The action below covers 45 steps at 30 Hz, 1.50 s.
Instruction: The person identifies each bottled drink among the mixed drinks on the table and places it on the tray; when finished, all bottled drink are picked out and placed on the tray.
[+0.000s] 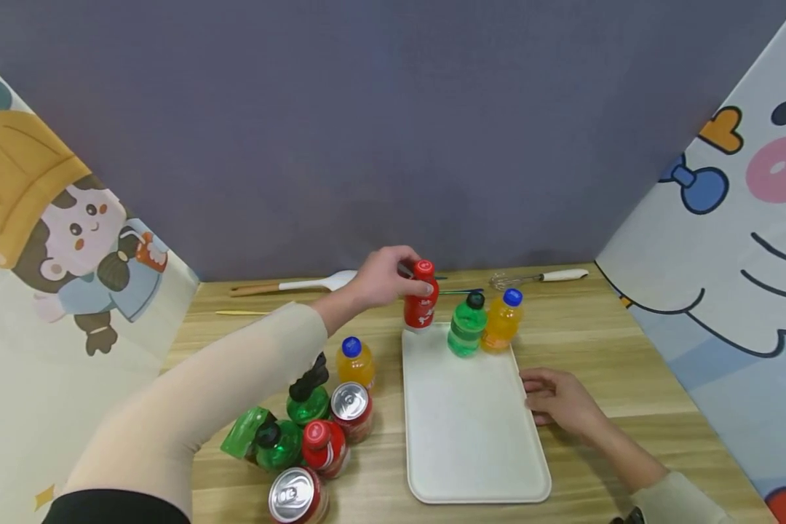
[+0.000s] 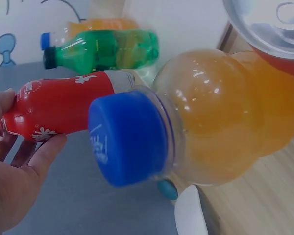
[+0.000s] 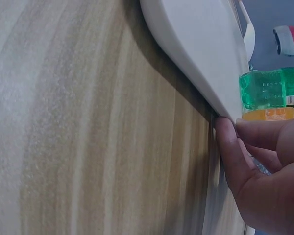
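My left hand (image 1: 386, 276) grips a small red bottle (image 1: 421, 302) with a red cap, held upright at the far left corner of a white tray (image 1: 471, 437). In the right wrist view, a gap shows between the bottle's base and the tray. Beside it, a green bottle (image 1: 468, 325) with a black cap and an orange drink bottle (image 1: 501, 322) with a blue cap stand at the tray's far end. My right hand (image 1: 563, 400) pinches the tray's right rim, thumb and fingertips (image 3: 225, 128) meeting at the edge.
Left of the tray stand another orange drink bottle (image 1: 355, 362), soda cans (image 1: 351, 409), a red bottle (image 1: 325, 447), green bottles (image 1: 280, 444) and a green packet (image 1: 245, 431). A whisk (image 1: 537, 277) and a white-headed utensil (image 1: 321, 282) lie along the back wall.
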Available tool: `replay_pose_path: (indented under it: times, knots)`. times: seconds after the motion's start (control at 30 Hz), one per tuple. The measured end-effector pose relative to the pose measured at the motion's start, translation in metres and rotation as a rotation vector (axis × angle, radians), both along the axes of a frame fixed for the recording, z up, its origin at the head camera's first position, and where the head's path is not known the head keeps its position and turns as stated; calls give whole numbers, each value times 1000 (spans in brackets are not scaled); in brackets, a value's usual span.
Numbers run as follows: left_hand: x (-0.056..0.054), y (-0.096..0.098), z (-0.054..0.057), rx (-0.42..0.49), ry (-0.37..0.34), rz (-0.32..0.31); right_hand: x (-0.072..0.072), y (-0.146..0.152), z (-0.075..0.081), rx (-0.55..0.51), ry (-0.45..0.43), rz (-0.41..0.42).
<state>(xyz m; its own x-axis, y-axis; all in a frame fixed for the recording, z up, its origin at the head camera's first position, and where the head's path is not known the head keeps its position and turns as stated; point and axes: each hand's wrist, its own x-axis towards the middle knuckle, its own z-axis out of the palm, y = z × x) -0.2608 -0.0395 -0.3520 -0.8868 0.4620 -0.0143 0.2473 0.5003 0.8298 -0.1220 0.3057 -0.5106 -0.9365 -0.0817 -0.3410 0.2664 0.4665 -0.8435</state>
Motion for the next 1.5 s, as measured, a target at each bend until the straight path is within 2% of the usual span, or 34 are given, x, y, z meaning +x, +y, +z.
replay_pose_path:
  times: [0.17, 0.47, 0.8, 1.17, 1.5]
  knots:
    - [-4, 15, -5, -53, 20, -39, -2, 0, -1, 4, -8, -4]
    - [-7, 40, -11, -139, -10, -84, -2, 1, -1, -33, -7, 8]
    - [-10, 44, -23, -238, -30, -90, -2, 1, 1, -36, -6, 7]
    - [-14, 44, -36, -238, -82, -101, -3, 1, -1, -32, -16, -2]
    - [-15, 40, -41, -180, -118, -101, -3, 2, 1, -51, -29, 0]
